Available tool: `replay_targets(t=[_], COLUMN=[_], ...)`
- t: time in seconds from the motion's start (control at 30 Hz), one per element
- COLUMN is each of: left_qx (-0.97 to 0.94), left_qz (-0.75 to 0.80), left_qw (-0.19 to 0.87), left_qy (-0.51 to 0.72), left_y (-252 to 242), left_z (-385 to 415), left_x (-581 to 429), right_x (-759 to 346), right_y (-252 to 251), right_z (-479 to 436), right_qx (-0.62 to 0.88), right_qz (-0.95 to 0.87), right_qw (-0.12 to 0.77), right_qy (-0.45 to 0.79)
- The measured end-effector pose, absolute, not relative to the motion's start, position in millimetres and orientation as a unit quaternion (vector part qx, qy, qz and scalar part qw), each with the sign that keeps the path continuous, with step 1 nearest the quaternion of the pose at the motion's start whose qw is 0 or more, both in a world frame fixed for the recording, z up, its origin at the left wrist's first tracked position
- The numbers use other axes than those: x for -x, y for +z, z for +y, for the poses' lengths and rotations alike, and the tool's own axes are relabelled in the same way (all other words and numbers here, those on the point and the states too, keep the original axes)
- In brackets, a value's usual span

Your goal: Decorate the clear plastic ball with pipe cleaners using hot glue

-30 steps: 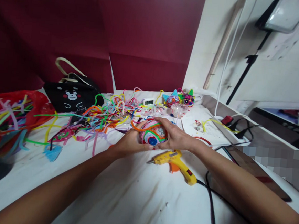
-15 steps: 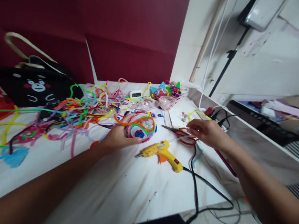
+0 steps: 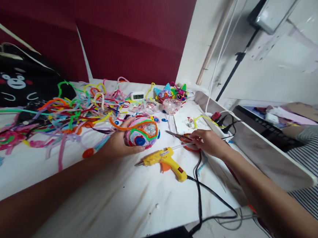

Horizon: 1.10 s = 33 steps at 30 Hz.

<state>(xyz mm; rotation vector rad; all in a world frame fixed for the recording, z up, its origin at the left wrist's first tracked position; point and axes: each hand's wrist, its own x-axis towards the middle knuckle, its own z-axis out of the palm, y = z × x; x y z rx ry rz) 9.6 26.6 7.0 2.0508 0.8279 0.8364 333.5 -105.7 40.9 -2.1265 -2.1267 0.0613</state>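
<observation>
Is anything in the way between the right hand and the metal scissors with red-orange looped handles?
Nothing visible: the right hand is at the handle end of the metal scissors, though whether it grips them is unclear. The yellow plastic glue gun lies nearer the person, its thin clear stick reaching toward that end.

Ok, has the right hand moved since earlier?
Yes: the right hand went rightward, off the ball to the scissors, judged against the glue gun.

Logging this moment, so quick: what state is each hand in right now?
Left hand: closed around one side of the colorful ball.
Right hand: fingers curled at the scissors; whether they grip cannot be told.
</observation>
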Motion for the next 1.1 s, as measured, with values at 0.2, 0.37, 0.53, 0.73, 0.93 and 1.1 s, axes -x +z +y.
replay_targets(t=[0.2,0.37,0.53,0.73,0.93,1.1], left_qx=[-0.803,-0.797,-0.779,-0.746,-0.703,-0.666], left_qz=[0.297,0.288,0.316,0.296,0.288,0.276], left_qw=[0.384,0.391,0.403,0.465,0.520,0.573], left_qy=[0.345,0.358,0.362,0.373,0.390,0.390], left_y=[7.3,3.0,1.6,3.3,-2.5,-0.1], left_z=[23.4,24.9,23.8,24.4,30.6,27.9], left_x=[-11.6,-12.8,-13.2,-13.0,-10.4,-7.8], right_x=[-327.0,-324.7,-321.8,-323.0,-321.9,-326.8], right_y=[52.4,59.1,66.9,66.6,59.1,49.9], right_z=[-67.8,-50.2,-45.2,-43.8,-44.9,-54.3], right_qx=[0.707,0.707,0.694,0.684,0.692,0.705], right_qz=[-0.703,-0.694,-0.697,-0.702,-0.706,-0.697], right_qw=[-0.050,-0.103,-0.116,-0.094,-0.047,0.045], right_qy=[0.061,0.088,0.138,0.174,0.144,0.121])
